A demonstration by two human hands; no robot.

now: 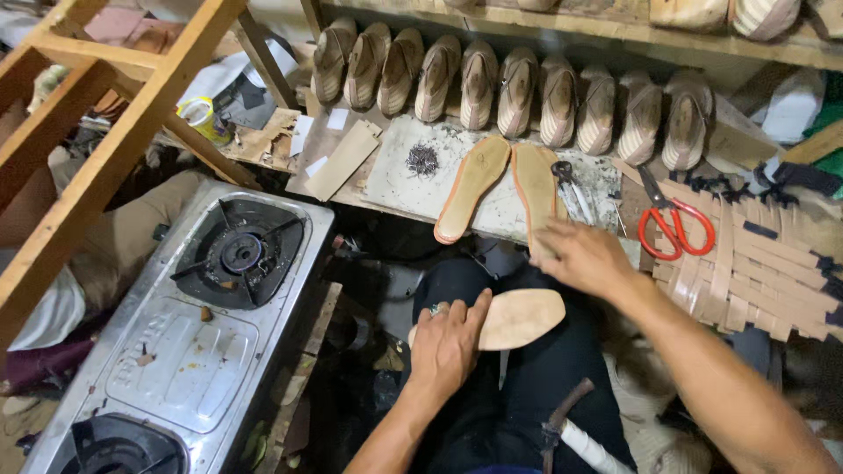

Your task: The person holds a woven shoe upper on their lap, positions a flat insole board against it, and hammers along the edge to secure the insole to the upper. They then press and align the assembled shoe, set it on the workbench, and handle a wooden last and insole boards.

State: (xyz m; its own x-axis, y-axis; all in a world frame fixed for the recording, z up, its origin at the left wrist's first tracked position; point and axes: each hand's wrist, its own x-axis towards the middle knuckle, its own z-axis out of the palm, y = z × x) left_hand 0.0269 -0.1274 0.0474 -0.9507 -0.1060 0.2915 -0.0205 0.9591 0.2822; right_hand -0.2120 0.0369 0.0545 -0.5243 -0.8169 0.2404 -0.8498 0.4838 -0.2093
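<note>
At the lower centre of the frame the left hand (446, 344) lies palm-down on a pale tan sole piece (518, 319) that rests across the person's dark-trousered lap; its fingers are closed loosely over the near end, pinning the piece, and a ring shows on one finger. Just above and to the right, the right hand (581, 255) hovers flat with fingers spread open, holding nothing, its fingertips at the lower end of the right of two orange-edged insoles (472, 185) lying side by side on a grey slab (399, 171). Small pincers (571, 186) lie on the slab beside the insoles, and red-handled scissors (672, 222) sit to the right on woven tan strips (755, 268). A row of striped shoes (518, 88) lines the shelf along the top. A steel gas stove (202, 325) fills the lower left.
</note>
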